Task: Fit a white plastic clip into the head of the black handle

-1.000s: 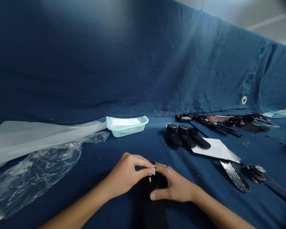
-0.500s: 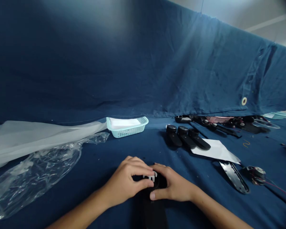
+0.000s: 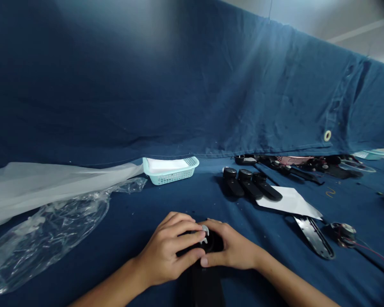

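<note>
A black long-bodied device with a round, open head lies in front of me, its long part pointing towards me. My right hand curls round the head, thumb on the near side and fingers on the far side. Between the fingers of my left hand is a small white plastic part, held at the left side of the head's opening. Fingers cover part of it, and I cannot tell if it is seated inside.
Behind stands a light-blue basket with white sheets. Three similar black devices lie right of it, near white paper, an opened shell and a wired motor-like part. Clear plastic film spreads left. A blue cloth hangs behind.
My left hand has shifted its fingers on the white part, which has turned and moved slightly up and left. My right hand keeps its hold on the black device.
</note>
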{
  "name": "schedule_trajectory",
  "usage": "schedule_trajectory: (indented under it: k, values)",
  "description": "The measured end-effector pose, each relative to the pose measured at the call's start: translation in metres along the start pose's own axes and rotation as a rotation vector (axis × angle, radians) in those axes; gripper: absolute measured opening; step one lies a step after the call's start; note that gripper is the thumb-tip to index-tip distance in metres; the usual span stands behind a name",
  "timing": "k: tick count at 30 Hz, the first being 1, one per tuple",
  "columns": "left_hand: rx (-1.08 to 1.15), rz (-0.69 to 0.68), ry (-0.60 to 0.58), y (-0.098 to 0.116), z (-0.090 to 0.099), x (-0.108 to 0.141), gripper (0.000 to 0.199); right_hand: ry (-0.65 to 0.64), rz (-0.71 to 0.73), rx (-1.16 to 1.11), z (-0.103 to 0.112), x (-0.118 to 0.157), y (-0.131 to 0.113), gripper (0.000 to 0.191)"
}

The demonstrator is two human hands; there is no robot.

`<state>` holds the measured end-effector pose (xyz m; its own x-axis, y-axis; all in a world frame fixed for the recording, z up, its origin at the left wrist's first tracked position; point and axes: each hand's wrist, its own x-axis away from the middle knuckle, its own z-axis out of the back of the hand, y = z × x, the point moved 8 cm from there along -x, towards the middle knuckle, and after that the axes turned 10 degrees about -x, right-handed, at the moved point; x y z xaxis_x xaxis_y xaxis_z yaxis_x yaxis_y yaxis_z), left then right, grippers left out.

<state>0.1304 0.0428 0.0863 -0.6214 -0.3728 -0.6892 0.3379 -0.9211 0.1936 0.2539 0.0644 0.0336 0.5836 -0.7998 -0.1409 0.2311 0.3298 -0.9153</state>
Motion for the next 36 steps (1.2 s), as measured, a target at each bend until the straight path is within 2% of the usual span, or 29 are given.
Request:
schedule_trajectory:
  k: [9,15,23,30,33,36]
  values:
    - [0.031,0.052,-0.009,-0.001,-0.001,0.001,0.028,0.009,0.002,0.0,0.001,0.0,0.002,0.061]
    - [0.113,0.182,-0.043,-0.011,-0.003,-0.001,0.019,0.015,-0.015,0.011,0.0,0.001,0.003,0.058]
    - [0.19,0.208,-0.071,-0.015,-0.006,-0.003,0.019,0.019,0.004,0.022,0.0,-0.001,0.002,0.057]
    - [0.301,0.281,-0.016,-0.025,-0.006,0.005,0.022,0.138,0.002,-0.028,0.003,0.005,0.004,0.068]
    - [0.327,0.287,0.003,-0.028,-0.007,0.008,0.022,0.233,0.064,-0.081,0.007,0.008,0.001,0.063]
    - [0.343,0.301,0.005,-0.03,-0.009,0.01,0.021,0.273,0.112,-0.101,0.006,0.009,-0.001,0.052]
